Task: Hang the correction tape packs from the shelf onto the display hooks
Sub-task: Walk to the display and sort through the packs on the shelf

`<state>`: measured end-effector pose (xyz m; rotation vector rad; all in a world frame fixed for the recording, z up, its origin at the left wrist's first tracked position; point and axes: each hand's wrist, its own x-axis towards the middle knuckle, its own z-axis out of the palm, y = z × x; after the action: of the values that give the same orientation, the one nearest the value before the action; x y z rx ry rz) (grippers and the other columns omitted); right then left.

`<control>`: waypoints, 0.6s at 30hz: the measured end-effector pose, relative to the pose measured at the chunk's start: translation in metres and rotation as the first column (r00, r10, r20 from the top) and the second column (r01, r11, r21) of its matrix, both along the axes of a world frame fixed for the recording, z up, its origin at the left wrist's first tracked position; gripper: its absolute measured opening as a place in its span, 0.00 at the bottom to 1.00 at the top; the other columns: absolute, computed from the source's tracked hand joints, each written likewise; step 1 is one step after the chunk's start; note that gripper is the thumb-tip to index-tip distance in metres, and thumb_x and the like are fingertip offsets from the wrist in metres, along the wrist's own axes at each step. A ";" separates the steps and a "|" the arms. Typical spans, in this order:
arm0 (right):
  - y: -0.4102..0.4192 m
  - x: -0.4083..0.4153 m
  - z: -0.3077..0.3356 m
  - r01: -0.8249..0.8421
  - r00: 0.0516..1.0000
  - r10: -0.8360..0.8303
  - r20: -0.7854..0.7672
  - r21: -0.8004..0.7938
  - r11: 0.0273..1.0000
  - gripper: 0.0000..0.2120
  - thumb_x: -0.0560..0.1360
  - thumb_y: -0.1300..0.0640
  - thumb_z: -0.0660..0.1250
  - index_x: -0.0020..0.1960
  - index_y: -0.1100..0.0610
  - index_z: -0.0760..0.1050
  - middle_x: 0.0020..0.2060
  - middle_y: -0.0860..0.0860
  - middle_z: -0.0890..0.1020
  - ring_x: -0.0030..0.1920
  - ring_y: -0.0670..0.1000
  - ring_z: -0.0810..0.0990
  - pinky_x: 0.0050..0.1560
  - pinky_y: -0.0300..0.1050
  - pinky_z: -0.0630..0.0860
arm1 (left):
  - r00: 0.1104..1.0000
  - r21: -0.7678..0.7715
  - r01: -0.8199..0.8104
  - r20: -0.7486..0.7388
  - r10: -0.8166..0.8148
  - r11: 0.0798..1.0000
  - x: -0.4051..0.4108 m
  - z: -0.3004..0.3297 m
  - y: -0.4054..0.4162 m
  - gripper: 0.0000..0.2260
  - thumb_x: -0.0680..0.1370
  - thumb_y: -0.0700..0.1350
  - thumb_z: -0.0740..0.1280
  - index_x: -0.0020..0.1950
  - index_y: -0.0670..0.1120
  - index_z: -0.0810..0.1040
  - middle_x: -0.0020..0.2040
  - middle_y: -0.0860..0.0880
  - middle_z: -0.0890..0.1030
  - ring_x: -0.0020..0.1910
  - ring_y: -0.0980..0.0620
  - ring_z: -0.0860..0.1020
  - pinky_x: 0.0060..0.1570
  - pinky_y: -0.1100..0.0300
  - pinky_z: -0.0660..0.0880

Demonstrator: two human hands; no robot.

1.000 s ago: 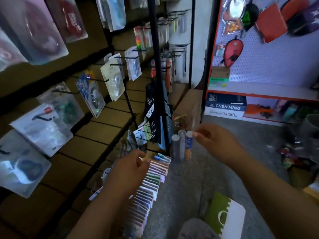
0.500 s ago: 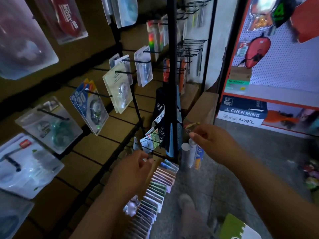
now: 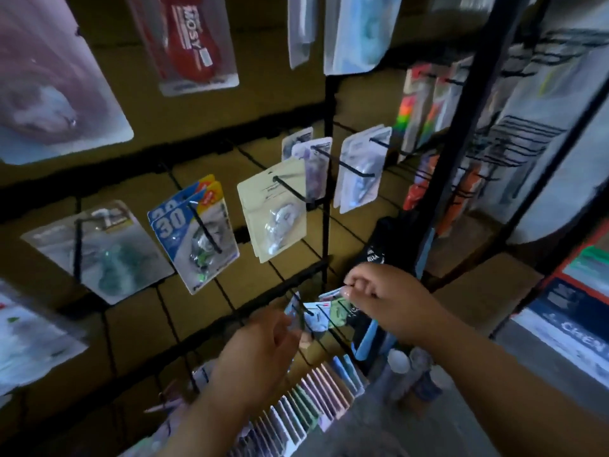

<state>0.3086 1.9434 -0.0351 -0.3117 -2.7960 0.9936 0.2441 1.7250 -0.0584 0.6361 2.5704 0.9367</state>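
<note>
Several clear-fronted blister packs of correction tape (image 3: 201,232) already hang on the black wire display hooks (image 3: 342,164), so we judge the job partly done, with more packs probably left below. Our left hand (image 3: 260,354) pinches a small clear pack (image 3: 298,316) at a low hook (image 3: 304,306); our right hand (image 3: 389,298), fingers curled, seems to pinch that hook's tip, though blur hides it. Half a second ago both hands sat lower, near the row of pastel card packs (image 3: 296,410).
</note>
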 end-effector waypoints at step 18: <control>-0.058 -0.016 -0.045 -0.578 0.807 0.574 -0.137 0.012 0.816 0.12 0.73 0.44 0.64 0.45 0.52 0.77 0.35 0.44 0.76 0.39 0.44 0.75 0.36 0.40 0.73 | 0.899 -0.106 -0.431 0.030 0.437 0.896 0.085 -0.069 -0.061 0.02 0.78 0.53 0.65 0.50 0.57 0.75 0.41 0.55 0.83 0.42 0.55 0.81 0.43 0.56 0.78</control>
<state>0.2923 1.8855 -0.0797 0.6306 -2.7937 1.1074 0.3289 1.6642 -0.1276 -0.0017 2.7417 0.9314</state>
